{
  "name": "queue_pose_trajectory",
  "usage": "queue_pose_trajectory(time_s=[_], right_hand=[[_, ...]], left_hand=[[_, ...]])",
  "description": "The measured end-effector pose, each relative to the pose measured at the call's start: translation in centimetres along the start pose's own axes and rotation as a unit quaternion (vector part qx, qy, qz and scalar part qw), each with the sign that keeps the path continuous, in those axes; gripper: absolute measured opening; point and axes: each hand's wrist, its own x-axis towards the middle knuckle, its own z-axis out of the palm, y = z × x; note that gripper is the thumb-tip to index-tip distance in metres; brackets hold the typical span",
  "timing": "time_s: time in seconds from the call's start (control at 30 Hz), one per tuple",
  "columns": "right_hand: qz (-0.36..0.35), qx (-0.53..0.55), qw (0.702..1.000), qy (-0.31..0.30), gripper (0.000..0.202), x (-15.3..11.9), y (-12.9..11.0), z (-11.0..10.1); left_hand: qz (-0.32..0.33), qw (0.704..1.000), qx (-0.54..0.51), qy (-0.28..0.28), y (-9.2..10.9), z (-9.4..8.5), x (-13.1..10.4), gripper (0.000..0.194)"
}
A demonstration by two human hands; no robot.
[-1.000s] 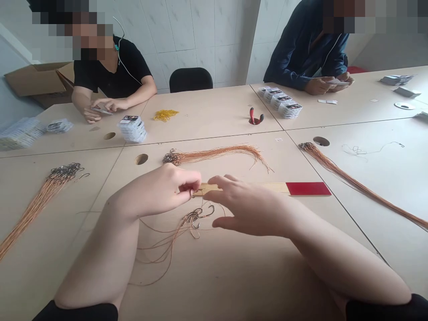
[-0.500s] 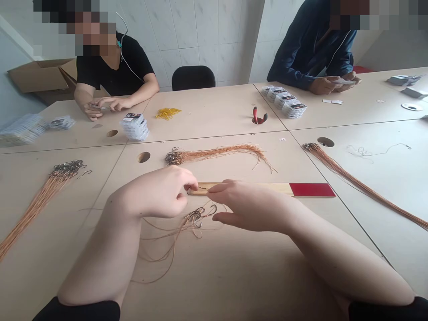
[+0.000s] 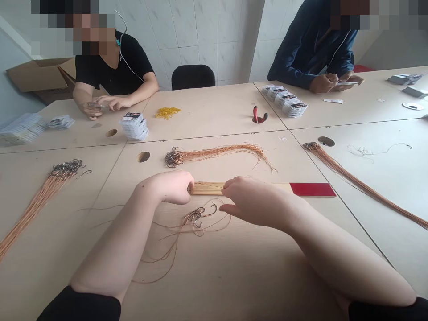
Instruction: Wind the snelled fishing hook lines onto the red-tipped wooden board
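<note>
My left hand (image 3: 172,187) is closed at the left end of a wooden strip (image 3: 281,189) with a red right end. A bit of a dark fish hook (image 3: 189,189) shows at its fingertips. From there a thin line (image 3: 209,185) runs along the strip to the fingertips of my right hand (image 3: 250,198). That hand lies over the strip with fingers stretched and thumb apart; whether it grips the line is hidden. Just in front of the strip lie several loose hooks (image 3: 199,216) with curling brown lines.
Bundles of hooks on brown lines lie behind the strip (image 3: 214,154), at left (image 3: 40,196) and at right (image 3: 351,178). Red-handled pliers (image 3: 259,117) stand in a table hole. Two people sit opposite, near stacks of small packs (image 3: 133,126). Yellow pieces (image 3: 167,112) lie between them.
My right hand has slid a little to the right along the strip, baring more of the line. My left hand has turned and closed more tightly at the strip's left end.
</note>
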Motion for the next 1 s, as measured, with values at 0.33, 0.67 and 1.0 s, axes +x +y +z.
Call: queue_pose_trajectory(time_s=[0.33, 0.67, 1.0], right_hand=[[0.001, -0.013, 1.000, 0.014, 0.032, -0.1, 0.1, 0.2], [0.035, -0.045, 0.998, 0.011, 0.037, -0.4, 0.3, -0.3], [0.124, -0.005, 0.991, 0.043, 0.039, -0.9, 3.7, -0.2]], left_hand=[[-0.008, 1.000, 0.005, -0.005, 0.0, 0.0, -0.2, 0.043], [-0.013, 1.000, 0.008, -0.002, 0.5, -0.5, -0.7, 0.049], [-0.026, 1.000, 0.008, 0.003, 0.2, -0.5, -0.8, 0.056]])
